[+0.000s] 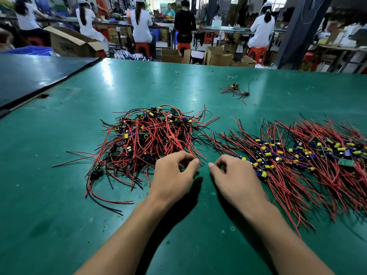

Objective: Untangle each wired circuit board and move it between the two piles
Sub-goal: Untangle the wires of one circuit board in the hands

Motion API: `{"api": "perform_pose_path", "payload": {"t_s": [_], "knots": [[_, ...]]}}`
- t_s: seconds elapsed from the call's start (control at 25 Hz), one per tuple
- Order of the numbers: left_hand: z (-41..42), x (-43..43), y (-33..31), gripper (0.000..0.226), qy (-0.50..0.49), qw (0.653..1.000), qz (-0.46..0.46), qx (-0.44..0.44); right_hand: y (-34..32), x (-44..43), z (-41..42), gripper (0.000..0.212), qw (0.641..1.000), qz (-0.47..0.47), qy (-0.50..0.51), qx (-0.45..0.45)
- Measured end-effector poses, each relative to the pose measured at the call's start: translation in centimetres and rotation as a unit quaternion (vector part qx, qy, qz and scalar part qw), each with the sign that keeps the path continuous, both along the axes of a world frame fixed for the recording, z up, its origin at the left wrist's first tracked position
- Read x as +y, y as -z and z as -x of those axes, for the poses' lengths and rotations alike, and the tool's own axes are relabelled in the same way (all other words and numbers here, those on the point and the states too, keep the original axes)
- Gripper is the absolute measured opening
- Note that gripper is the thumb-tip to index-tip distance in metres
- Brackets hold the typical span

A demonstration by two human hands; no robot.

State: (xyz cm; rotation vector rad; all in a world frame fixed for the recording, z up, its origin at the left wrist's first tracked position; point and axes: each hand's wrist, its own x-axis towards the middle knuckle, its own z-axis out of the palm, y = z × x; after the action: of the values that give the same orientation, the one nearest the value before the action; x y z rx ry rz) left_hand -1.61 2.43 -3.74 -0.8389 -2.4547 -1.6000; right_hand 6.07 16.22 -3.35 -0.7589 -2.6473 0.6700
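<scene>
Beyond the far edge of the table (59, 195), a blue crate (29, 50) is sitting at the far left. An open cardboard box (67, 43) is standing just beside it with its flaps hanging out. Further right, smaller boxes (170, 55) are sitting on the floor. What any of these are holding cannot be made out.

The left hand (174, 175) is reaching forward palm down, fingers curled under and thumb pointing right. Its fingertips are lying among red wire ends at the near edge of the left pile (147, 135); whether it is pinching a wire cannot be told. The right hand (236, 175) is lying in a mirrored pose, thumb pointing left, its curled fingers touching the near left edge of the right pile (297, 155). Its hold likewise cannot be told. The two thumbs are lying near each other but apart, over bare green table.

The left pile is lying left of centre as a tangled heap, with red and black wires looping and crossing in every direction. Small green boards and yellow and blue round parts are showing among them. Further back, right of centre, a small bunch (235, 89) of wired boards is lying well apart. The right pile is spreading to the right edge of the view, its boards lying in a band and its wires running roughly side by side
</scene>
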Motion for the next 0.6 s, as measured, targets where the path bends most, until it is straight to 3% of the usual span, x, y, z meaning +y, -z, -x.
{"api": "perform_pose_path", "payload": {"t_s": [0.08,0.16,0.24,0.36,0.48,0.6], "knots": [[-0.2,0.2,0.1,0.005,0.020,0.996,-0.004,0.089,0.8,-1.4,0.5,0.018,0.997,0.014,-0.062,0.038],[0.0,0.4,0.2,0.026,0.047,0.994,0.012,0.101,1.4,-2.1,0.7,0.022,0.993,0.022,-0.103,0.059],[0.3,0.5,0.2,0.046,0.049,0.997,0.050,0.038,1.6,-2.2,0.8,0.034,0.987,0.044,-0.136,0.075],[1.0,0.7,0.1,0.058,0.043,0.991,0.111,-0.053,1.5,-1.8,0.8,0.040,0.980,0.086,-0.160,0.078],[1.4,0.9,-0.1,0.058,0.051,0.987,0.126,-0.083,1.4,-1.2,1.0,0.032,0.974,0.136,-0.162,0.085],[1.4,0.9,0.0,0.048,0.051,0.984,0.068,-0.155,1.3,-1.0,0.9,0.024,0.969,0.161,-0.167,0.082]]}}
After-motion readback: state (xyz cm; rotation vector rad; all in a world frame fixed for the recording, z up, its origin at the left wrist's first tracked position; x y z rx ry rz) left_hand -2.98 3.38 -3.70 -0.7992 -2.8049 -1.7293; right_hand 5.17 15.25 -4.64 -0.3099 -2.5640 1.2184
